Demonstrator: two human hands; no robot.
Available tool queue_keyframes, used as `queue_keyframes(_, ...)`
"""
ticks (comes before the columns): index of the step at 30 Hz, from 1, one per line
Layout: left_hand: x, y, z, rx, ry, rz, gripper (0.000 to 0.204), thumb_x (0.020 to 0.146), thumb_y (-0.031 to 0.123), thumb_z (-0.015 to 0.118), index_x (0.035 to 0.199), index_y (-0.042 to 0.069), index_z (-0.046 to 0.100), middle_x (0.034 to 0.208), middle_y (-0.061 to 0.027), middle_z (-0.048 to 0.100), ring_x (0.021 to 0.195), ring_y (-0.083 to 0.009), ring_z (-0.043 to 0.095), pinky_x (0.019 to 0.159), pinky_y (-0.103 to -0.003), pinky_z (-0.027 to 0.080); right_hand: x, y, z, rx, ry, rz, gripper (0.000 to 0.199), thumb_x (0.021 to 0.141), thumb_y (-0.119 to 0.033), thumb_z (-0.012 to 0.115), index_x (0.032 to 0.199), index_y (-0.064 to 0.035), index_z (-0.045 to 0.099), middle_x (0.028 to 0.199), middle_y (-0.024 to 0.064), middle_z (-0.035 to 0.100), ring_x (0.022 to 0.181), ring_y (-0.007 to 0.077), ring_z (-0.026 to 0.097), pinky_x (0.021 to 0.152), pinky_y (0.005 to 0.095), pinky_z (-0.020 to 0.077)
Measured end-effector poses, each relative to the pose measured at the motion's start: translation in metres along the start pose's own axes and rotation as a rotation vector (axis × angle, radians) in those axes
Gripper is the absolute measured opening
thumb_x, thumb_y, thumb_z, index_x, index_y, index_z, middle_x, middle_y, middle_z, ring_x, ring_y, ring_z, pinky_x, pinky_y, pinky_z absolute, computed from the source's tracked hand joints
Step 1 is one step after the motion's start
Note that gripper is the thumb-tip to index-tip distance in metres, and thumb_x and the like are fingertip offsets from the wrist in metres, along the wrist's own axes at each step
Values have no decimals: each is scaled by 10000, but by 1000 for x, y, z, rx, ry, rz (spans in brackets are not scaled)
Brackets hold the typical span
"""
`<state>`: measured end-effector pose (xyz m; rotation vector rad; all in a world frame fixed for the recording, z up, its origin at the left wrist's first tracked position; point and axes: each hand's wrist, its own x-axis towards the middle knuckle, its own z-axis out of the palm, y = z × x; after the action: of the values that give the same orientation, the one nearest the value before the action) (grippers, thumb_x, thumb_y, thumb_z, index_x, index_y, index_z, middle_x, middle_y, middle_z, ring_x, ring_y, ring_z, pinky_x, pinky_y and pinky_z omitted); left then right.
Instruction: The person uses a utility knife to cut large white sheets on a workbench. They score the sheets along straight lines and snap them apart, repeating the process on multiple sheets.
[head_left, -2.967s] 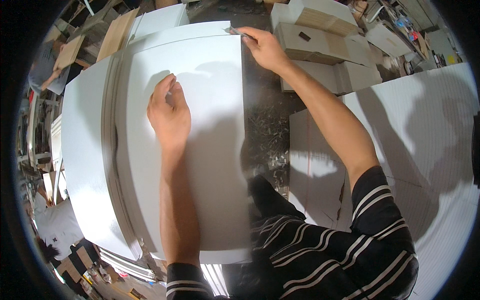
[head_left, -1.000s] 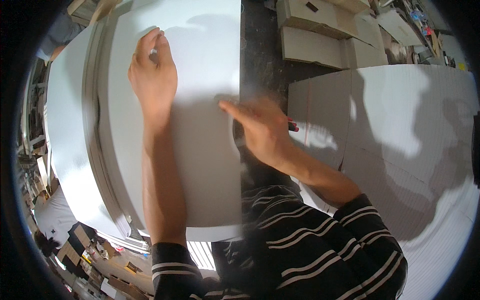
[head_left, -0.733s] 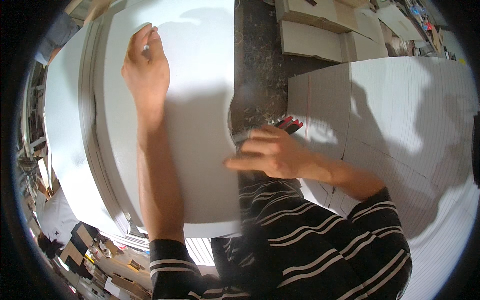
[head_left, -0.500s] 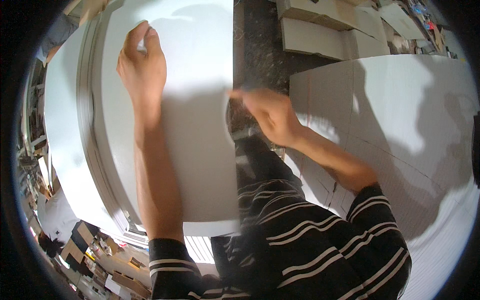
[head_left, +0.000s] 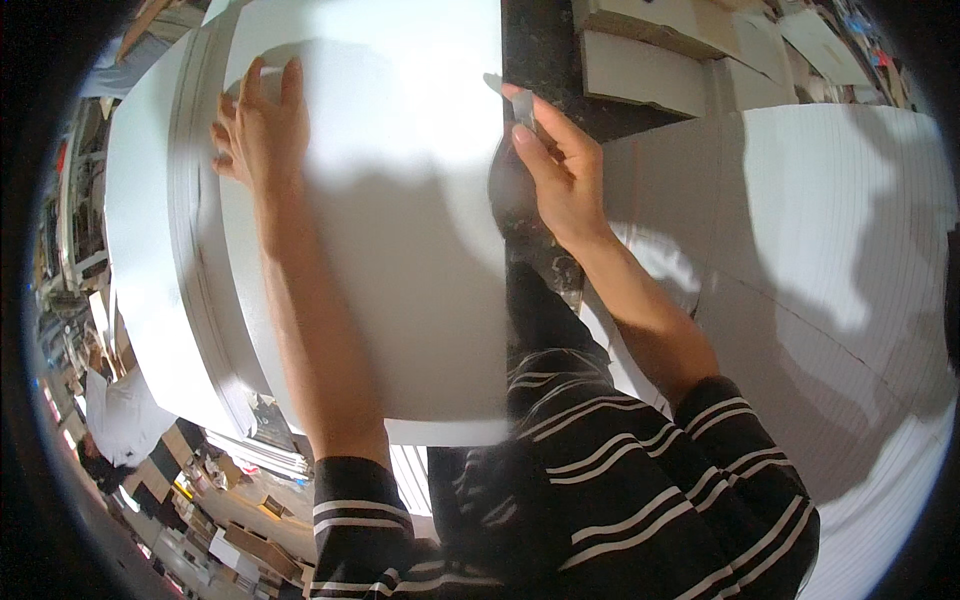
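Note:
A large white sheet [head_left: 400, 280] lies in front of me, on top of a white stack. My left hand [head_left: 268, 128] rests over its far left part with the fingers spread and nothing visible in them. Beside the sheet's right edge, toward the far end, my right hand [head_left: 565, 170] pinches a small, flat, greyish piece [head_left: 523, 108] between thumb and fingers. What kind of piece it is I cannot make out. The index finger reaches toward the sheet's edge.
More white sheets [head_left: 150, 250] are layered along the left. At the right stands a wide pale stack with a line across it [head_left: 840, 230]. Long cardboard boxes [head_left: 640, 72] lie at the far right. A person in white [head_left: 125, 410] is at the lower left.
My left hand's fingers have spread out from a curled, pinched pose. My right hand has moved farther away along the sheet's right edge, and the greyish piece now shows in it.

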<state>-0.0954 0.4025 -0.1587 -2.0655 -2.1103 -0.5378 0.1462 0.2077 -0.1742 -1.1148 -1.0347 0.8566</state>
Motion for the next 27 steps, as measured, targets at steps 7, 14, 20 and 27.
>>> queue_keyframes(7,13,13,26,16,110,243,686,951,750,467,1525,377,510,1636,-83,416,1535,-406,307,1192,-743,178,-10,10,-9,-364,-33,-328,439,968,50,590,1384,-78,647,1067,61,766,638,67,531,544,250,434)
queue_keyframes(14,30,0,30,-19,99,224,791,901,856,427,1547,401,477,1659,-89,383,1550,-399,276,1200,-746,142,-52,-20,-31,-323,-482,-254,503,921,64,620,1362,-166,694,884,85,716,734,198,605,682,367,514)
queue_keyframes(20,39,-10,35,25,75,241,802,893,860,438,1553,406,466,1657,-79,390,1548,-389,289,1196,-751,149,-16,-7,-43,-405,-366,-325,539,892,107,586,1369,-124,682,857,107,714,770,216,649,750,384,528)
queue_keyframes(27,43,-19,42,33,89,244,810,894,858,431,1564,404,449,1656,-80,390,1544,-389,298,1192,-762,147,-9,-14,-11,-486,-435,-385,497,887,66,625,1316,-168,716,945,106,758,831,235,692,770,352,578)
